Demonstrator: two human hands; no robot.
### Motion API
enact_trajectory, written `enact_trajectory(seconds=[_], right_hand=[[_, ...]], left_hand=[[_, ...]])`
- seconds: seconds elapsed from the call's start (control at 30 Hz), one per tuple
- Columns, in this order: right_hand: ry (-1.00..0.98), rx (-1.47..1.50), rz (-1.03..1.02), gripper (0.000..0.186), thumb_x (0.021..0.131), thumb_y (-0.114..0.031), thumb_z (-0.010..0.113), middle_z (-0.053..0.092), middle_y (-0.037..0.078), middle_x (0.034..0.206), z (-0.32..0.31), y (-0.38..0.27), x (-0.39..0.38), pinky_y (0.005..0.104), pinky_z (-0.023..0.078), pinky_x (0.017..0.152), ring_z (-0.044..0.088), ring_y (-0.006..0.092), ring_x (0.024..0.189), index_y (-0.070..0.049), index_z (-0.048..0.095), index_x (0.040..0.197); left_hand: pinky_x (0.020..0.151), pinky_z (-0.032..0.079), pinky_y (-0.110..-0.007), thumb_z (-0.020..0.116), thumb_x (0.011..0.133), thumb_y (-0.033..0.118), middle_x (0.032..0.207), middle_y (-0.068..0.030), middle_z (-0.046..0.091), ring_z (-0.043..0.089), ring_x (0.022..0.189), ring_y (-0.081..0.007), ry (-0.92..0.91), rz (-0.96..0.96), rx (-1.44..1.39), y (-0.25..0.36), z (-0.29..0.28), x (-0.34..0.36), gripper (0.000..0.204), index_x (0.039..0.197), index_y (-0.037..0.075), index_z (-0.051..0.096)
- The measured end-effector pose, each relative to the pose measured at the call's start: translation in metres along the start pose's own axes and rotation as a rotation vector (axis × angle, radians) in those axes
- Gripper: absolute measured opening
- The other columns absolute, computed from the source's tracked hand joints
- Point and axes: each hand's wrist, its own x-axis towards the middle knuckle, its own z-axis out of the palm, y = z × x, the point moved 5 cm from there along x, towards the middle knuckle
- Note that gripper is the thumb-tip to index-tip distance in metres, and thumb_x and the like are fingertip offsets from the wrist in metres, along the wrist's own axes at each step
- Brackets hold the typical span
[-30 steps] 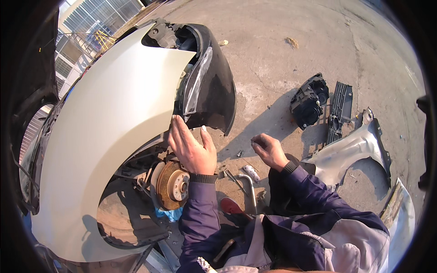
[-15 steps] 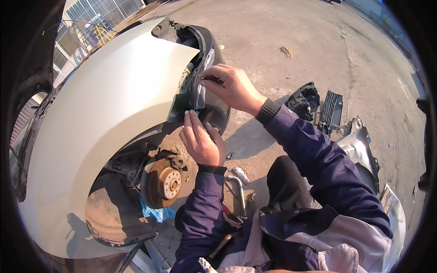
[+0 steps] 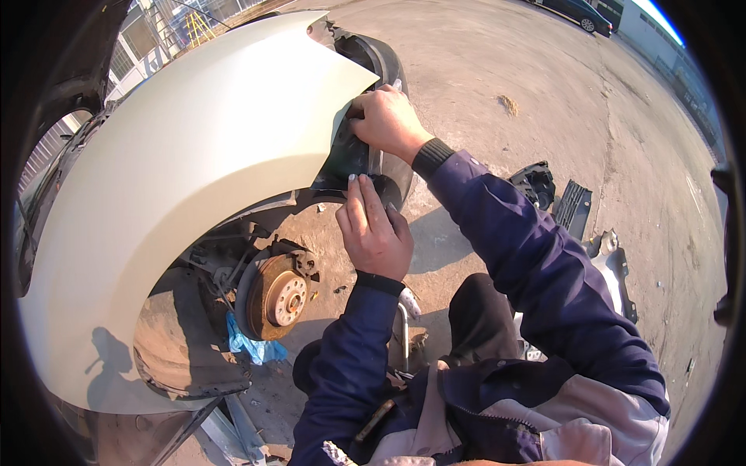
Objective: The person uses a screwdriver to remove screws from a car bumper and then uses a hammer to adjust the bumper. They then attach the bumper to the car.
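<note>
Head view (sole view).

Item 1: pale cream fender [image 3: 194, 163], on car, L side of pic, arching over the open wheel well; pointed front tip beside the black bumper [image 3: 386, 56].

Handling (est.): fender prob. thin sheet or moulded panel, light for its size, stiff along the arch, flexier at the tip; smooth face likely slippery, paint easily scratched, edges poss. sharp. Best hold: front edge & wheel-arch lip, not the broad face. Bumper looks like plastic, prob. bendy, tougher than paint.

Appearance: fender glossy, cream, w/ bright sun glare up top; wearer's shadow on lower rear part. Bumper black, curved, partly hidden by the hands. Dark area betw. the two: lining or shade, can't tell.

Item 2: right hand [image 3: 388, 120], at fender's front edge just below the tip, fingers bent inward, partly closed; fingertips partly hidden, so can't tell what, if anything, is gripped.

Item 3: left hand [image 3: 377, 237], lower, fingers extended & close together, thumb apart; fingertips at the lower edge of the dark area, nothing seen in its grasp.

Surrounds: rusty brake disc [image 3: 268, 307] in wheel well; blue plastic [image 3: 252, 342] below it; bent metal bar [image 3: 404, 338] by wearer's knee; black slatted part [image 3: 573, 208] & silver panel [image 3: 615, 272] on concrete, R side.
</note>
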Motion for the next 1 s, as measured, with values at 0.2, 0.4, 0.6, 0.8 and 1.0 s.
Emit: enact_trajectory(seconds=[0.2,0.4,0.6,0.8,1.0], right_hand=[[-0.011,0.008,0.047,0.025,0.082,-0.018,0.080,0.082,0.020,0.091,0.002,0.010,0.009,0.0408,0.065,0.087,0.082,0.0325,0.086,-0.002,0.087,0.100],[-0.117,0.034,0.193,0.025,0.075,-0.019,0.073,0.078,0.024,0.083,0.010,0.020,0.021,0.0434,0.065,0.083,0.080,0.0377,0.080,0.000,0.085,0.087],[-0.115,-0.050,0.210,0.028,0.076,-0.021,0.074,0.078,0.028,0.089,0.014,0.023,0.024,0.0444,0.066,0.083,0.080,0.0412,0.083,0.003,0.084,0.088],[-0.125,-0.021,0.206,0.032,0.077,-0.023,0.078,0.078,0.030,0.092,0.019,0.026,0.024,0.0449,0.065,0.085,0.080,0.0430,0.087,0.005,0.084,0.092],[-0.129,-0.073,0.177,0.034,0.081,-0.025,0.086,0.080,0.027,0.094,0.025,0.026,0.023,0.0432,0.065,0.086,0.081,0.0390,0.086,0.004,0.085,0.098]], left_hand=[[0.101,0.053,-0.053,0.067,0.085,-0.001,0.148,-0.0339,0.057,0.061,0.115,-0.0473,0.057,0.034,0.000,0.003,-0.001,0.002,0.066,0.149,-0.015,0.055],[0.099,0.053,-0.053,0.067,0.085,-0.002,0.148,-0.0342,0.057,0.061,0.112,-0.0466,0.067,0.045,-0.001,0.003,-0.002,0.002,0.064,0.147,-0.017,0.057],[0.098,0.052,-0.052,0.068,0.086,-0.001,0.149,-0.0334,0.057,0.060,0.110,-0.0451,0.067,0.050,-0.008,0.000,-0.001,0.000,0.064,0.147,-0.016,0.057],[0.096,0.052,-0.051,0.067,0.085,-0.001,0.149,-0.0329,0.058,0.061,0.109,-0.0441,0.073,0.053,-0.007,-0.001,0.000,0.001,0.064,0.146,-0.017,0.058],[0.096,0.052,-0.051,0.067,0.084,-0.002,0.149,-0.0322,0.058,0.061,0.109,-0.0431,0.066,0.052,0.013,-0.004,-0.001,-0.001,0.064,0.145,-0.017,0.058]])
